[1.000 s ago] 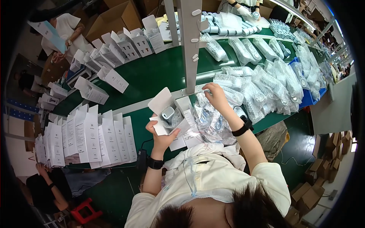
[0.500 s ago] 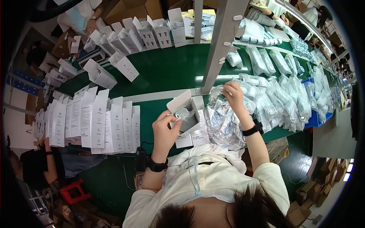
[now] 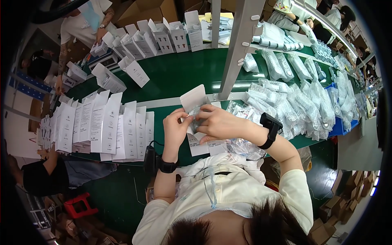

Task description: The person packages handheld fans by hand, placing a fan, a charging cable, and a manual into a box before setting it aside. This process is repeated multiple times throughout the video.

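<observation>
An open white carton (image 3: 193, 97) stands in front of me with its lid flap raised. My left hand (image 3: 175, 128) is closed at the carton's left edge, thumb and index finger pinched at the opening. From the right, my right hand (image 3: 216, 122) reaches over the carton, fingers bent into its mouth around a clear plastic bag (image 3: 196, 110). That hand covers most of the carton's front and inside, so the bag's contents are hard to make out. Beside my right forearm lies a pile of small clear bags (image 3: 245, 145) with parts inside.
Rows of white cartons (image 3: 104, 122) stand at the left, and more open cartons (image 3: 163, 36) line the far side. Bubble-wrapped items (image 3: 294, 100) are heaped at the right by a blue bin (image 3: 338, 122). A metal post (image 3: 237, 49) rises beyond my hands. Co-workers are nearby.
My right hand has come left from the pile of clear bags to the carton, bringing a clear plastic bag into its opening. My left hand has stayed at the carton's left edge.
</observation>
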### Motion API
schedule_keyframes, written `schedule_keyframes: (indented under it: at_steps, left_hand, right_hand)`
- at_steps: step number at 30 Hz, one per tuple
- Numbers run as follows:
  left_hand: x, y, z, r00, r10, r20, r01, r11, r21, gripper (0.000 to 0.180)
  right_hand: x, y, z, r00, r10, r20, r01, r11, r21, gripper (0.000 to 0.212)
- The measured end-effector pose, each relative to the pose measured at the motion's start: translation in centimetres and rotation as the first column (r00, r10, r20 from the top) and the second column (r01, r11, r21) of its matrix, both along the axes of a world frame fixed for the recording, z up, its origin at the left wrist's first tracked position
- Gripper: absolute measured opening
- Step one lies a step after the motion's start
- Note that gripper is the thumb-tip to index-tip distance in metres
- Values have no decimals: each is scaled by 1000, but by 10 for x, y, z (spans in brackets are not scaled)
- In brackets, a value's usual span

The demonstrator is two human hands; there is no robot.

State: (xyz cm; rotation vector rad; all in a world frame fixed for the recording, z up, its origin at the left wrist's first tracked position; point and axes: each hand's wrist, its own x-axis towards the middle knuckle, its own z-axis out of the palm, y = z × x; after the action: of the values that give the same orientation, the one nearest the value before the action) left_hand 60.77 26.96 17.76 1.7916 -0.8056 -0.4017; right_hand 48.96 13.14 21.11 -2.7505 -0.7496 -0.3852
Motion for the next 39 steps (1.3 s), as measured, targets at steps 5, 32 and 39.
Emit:
schedule_keyframes:
  at_steps: [5,32,39]
  left_hand:
    - [12,12,-23,996,-41,-84,30,992,-124,17]
    - [21,13,-102,873,183,-452,-277,949,-151,85]
    - [33,-13,-73,912,-79,-403,-32,965,-262,89]
  right_hand:
    - [-12,-19,-29,869,-485,102,357,755,550,85]
    - [-47,-148,-73,328,-478,-815,943,208,258,25]
    - [54,-298,-180,85,-988,-127,948,41,315,45]
